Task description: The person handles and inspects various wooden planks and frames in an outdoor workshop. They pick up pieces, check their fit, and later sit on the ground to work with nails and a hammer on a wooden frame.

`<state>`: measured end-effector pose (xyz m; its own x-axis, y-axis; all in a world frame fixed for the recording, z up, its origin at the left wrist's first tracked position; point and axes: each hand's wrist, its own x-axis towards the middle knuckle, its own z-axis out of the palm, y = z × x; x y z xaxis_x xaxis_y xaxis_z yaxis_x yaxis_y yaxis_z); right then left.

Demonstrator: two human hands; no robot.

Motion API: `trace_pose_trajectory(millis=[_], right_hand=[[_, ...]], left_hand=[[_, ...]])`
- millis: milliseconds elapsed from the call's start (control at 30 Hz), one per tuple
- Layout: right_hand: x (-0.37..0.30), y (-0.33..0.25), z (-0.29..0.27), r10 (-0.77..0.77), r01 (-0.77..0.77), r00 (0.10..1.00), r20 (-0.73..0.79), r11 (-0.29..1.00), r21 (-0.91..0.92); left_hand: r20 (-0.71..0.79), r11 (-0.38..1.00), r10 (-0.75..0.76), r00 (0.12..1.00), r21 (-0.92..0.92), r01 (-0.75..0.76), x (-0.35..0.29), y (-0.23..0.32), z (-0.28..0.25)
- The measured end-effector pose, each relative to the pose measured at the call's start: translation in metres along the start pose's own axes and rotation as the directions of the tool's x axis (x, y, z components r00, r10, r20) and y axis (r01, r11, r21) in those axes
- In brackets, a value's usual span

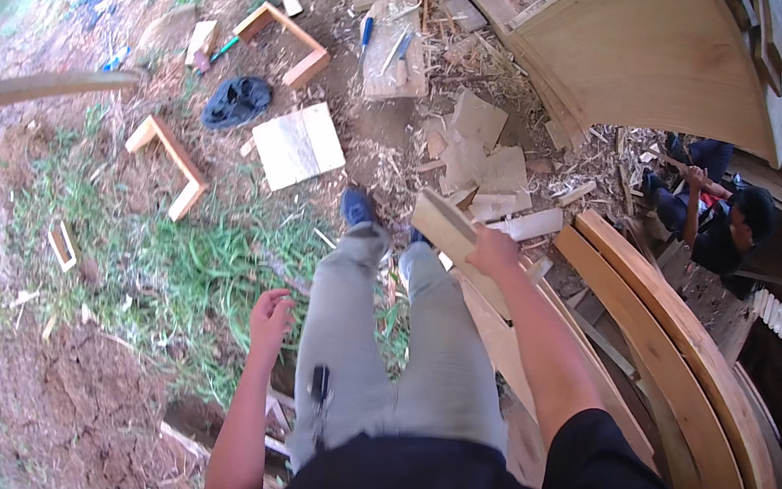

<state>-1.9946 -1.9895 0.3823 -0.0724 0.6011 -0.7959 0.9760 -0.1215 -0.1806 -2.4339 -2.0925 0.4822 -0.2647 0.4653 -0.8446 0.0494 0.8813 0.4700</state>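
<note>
My right hand (494, 253) is closed on a pale wooden board (444, 224), gripping its edge close to the far end. The board tilts in front of my right leg, and my fingers and forearm hide part of it. Over the grass beside my left leg hangs my left hand (271, 319), empty, its fingers loosely bent and apart. Below the right forearm, long thick wooden beams (689, 345) run along my right side.
A large wooden panel (657, 57) stands at the far right. Near the beams, a person (718, 218) crouches, holding something thin. On the ground lie U-shaped wooden frames (182, 171), a flat board (299, 146), a dark cloth heap (237, 102), hand tools (403, 56) and wood scraps.
</note>
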Motion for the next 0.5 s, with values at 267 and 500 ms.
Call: trace_pose_trajectory(millis=[267, 500], right_hand=[[0.206, 0.000, 0.140, 0.043, -0.035, 0.994, -0.096, 0.996, 0.088], [0.366, 0.038, 0.251, 0.211, -0.166, 0.935, -0.285, 0.971, 0.174]], left_hand=[[-0.002, 0.998, -0.057, 0.998, 0.003, 0.057, 0.161, -0.019, 0.100], [0.429, 0.976, -0.170, 0.887, 0.196, 0.093, 0.222, -0.090, 0.229]])
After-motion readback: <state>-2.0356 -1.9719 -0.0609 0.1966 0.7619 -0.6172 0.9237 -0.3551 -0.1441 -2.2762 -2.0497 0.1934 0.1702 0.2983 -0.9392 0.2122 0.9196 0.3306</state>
